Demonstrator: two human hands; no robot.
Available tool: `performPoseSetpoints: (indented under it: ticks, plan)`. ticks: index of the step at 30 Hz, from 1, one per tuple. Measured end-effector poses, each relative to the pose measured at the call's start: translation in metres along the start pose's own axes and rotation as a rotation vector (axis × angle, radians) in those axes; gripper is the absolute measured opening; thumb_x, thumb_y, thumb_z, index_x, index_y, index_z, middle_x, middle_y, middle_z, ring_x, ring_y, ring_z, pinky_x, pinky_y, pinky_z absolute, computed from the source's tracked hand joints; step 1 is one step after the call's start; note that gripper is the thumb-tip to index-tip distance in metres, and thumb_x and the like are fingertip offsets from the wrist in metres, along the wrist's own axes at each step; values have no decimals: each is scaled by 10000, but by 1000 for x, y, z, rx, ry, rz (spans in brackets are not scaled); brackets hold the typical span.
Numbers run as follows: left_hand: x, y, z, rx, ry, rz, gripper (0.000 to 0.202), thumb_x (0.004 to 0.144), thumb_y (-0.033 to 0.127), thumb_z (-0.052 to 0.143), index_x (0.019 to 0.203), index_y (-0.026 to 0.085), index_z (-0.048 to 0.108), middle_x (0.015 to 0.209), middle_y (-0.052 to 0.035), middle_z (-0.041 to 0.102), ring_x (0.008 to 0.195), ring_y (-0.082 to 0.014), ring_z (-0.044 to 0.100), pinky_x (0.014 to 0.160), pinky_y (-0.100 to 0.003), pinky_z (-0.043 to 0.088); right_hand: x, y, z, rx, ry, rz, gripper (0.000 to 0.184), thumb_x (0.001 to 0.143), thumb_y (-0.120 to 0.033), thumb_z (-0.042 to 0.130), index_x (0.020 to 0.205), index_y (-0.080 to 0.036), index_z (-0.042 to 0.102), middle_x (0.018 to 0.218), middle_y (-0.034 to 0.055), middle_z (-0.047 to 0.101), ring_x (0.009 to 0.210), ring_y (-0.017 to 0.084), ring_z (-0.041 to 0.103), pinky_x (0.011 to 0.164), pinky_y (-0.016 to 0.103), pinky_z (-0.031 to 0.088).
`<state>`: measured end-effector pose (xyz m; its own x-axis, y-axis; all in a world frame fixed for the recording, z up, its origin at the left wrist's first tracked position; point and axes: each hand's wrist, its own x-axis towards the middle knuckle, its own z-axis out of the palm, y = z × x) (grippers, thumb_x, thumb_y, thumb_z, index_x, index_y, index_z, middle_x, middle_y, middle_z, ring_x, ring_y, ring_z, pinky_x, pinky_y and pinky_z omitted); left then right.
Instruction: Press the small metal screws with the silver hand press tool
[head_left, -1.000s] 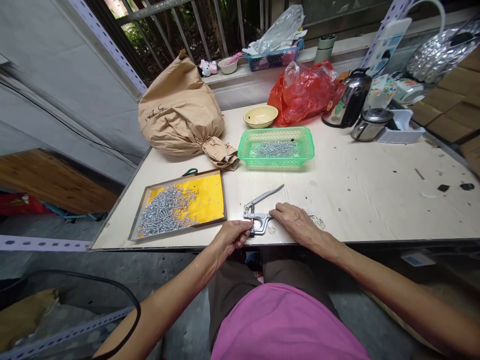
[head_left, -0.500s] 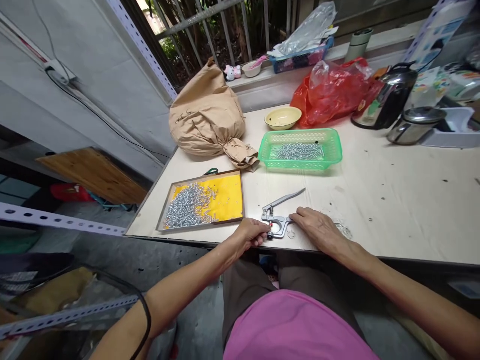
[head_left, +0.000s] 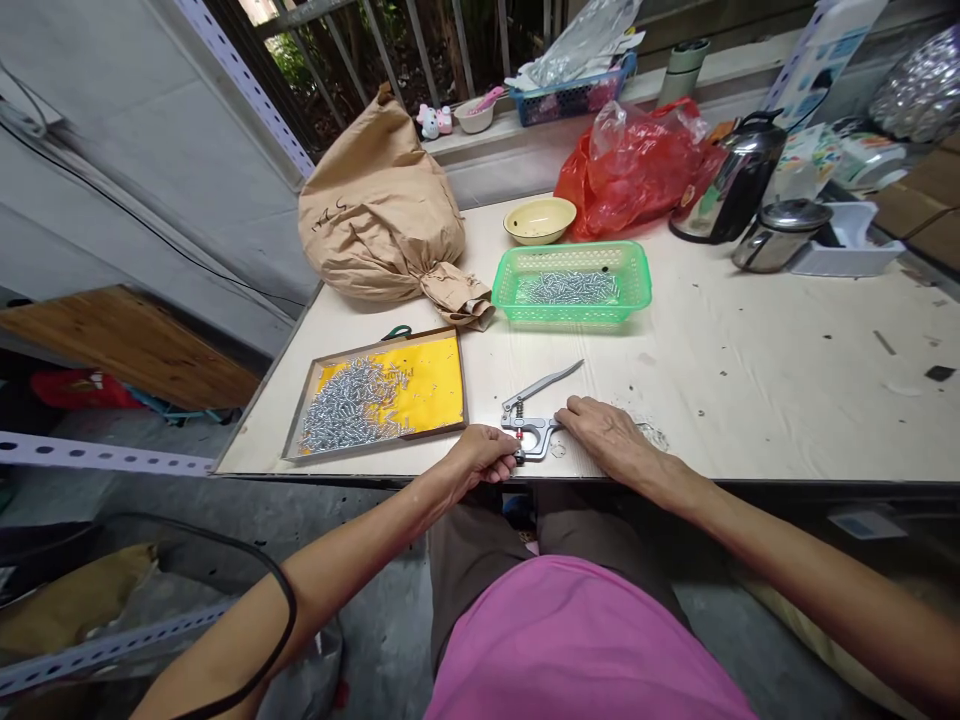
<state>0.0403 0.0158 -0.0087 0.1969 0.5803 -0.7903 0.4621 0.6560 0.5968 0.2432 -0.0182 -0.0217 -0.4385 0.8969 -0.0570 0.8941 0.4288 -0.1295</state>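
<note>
Silver snap-fastener pliers (head_left: 534, 425) lie near the table's front edge, their upper handle raised and their curved jaw facing left. My left hand (head_left: 487, 453) is closed in a pinch at the jaw, beside a small red part. Whatever sits between its fingertips is too small to make out. My right hand (head_left: 606, 432) is closed over the lower handle, which its fingers mostly hide. Left of the pliers, a shallow tray (head_left: 464, 385) with a yellow lining holds a heap of small silver metal pieces (head_left: 349, 405). Behind the pliers, a green plastic basket (head_left: 574, 313) holds more such pieces.
A tied brown sack (head_left: 382, 215) stands at the back left, with green-handled scissors (head_left: 397, 332) nearby. Behind the basket are a cream bowl (head_left: 540, 220) and a red plastic bag (head_left: 626, 175). A thermos jug (head_left: 735, 185) and a metal pot (head_left: 780, 238) stand back right.
The camera view has turned slightly right, so everything appears farther left. Both hands keep their places at the pliers, and the upper handle stays raised.
</note>
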Motion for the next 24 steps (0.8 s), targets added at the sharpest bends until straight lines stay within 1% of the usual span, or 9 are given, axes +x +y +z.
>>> performPoseSetpoints:
  ticks: [6, 9, 11, 13, 15, 17, 20, 22, 24]
  plan:
    - [0, 2, -3, 37, -80, -80, 193, 801, 184, 623, 636, 99, 571, 462, 10, 580, 324, -55, 486, 350, -162, 353, -3, 1, -7, 76, -10, -7, 192, 907, -107, 385, 919, -173, 565, 937, 74, 555, 790, 165, 513, 643, 266, 348]
    - [1, 0, -2, 32, -95, -100, 204, 780, 203, 660, 631, 98, 569, 475, 3, 595, 341, -64, 514, 356, -158, 379, 3, 7, -10, 156, 4, -14, 226, 942, -173, 361, 998, -185, 580, 956, 66, 554, 764, 150, 527, 644, 254, 378]
    - [1, -2, -2, 30, -84, -106, 206, 787, 203, 655, 633, 99, 566, 474, 3, 597, 343, -65, 521, 354, -154, 386, 12, 11, -12, 164, 74, -9, 274, 950, -183, 349, 1118, -213, 563, 1059, 77, 555, 846, 164, 537, 689, 263, 408]
    - [1, -2, -1, 34, -77, -108, 212, 802, 205, 641, 635, 100, 564, 473, 4, 598, 343, -66, 524, 350, -151, 390, 23, 15, -12, 109, 141, -22, 319, 935, -177, 381, 1210, -239, 531, 1216, 93, 524, 983, 205, 519, 765, 305, 428]
    - [0, -2, -1, 42, -74, -111, 223, 806, 214, 640, 630, 101, 561, 465, 9, 593, 338, -63, 520, 346, -149, 388, 33, 20, -9, 50, 143, -50, 346, 913, -231, 458, 1255, -242, 513, 1323, 103, 480, 1110, 263, 471, 845, 375, 425]
    - [-2, -1, 0, 49, -66, -116, 242, 792, 232, 663, 619, 102, 553, 455, 14, 586, 334, -61, 516, 347, -146, 386, 38, 27, -3, 39, 107, -99, 450, 887, -376, 524, 1304, -213, 479, 1359, 124, 464, 1209, 316, 408, 920, 444, 395]
    - [-4, 1, 2, 58, -57, -114, 246, 782, 253, 679, 629, 101, 559, 451, 17, 582, 331, -59, 511, 355, -148, 384, 39, 40, 7, 66, 31, -190, 794, 774, -619, 579, 1375, -135, 394, 1402, 189, 408, 1281, 362, 340, 988, 494, 339]
    - [-5, 1, 2, 60, -62, -113, 239, 776, 260, 686, 644, 101, 566, 456, 14, 586, 332, -61, 512, 359, -151, 385, 37, 47, 9, 70, -10, -221, 925, 694, -650, 642, 1388, -104, 366, 1424, 222, 362, 1283, 372, 335, 990, 495, 334]
    - [-4, 1, 2, 62, -65, -121, 248, 753, 272, 711, 644, 104, 564, 456, 14, 584, 338, -63, 513, 362, -153, 382, 35, 51, 5, 69, -29, -223, 918, 666, -592, 699, 1374, -101, 382, 1403, 221, 386, 1263, 361, 357, 967, 473, 355]
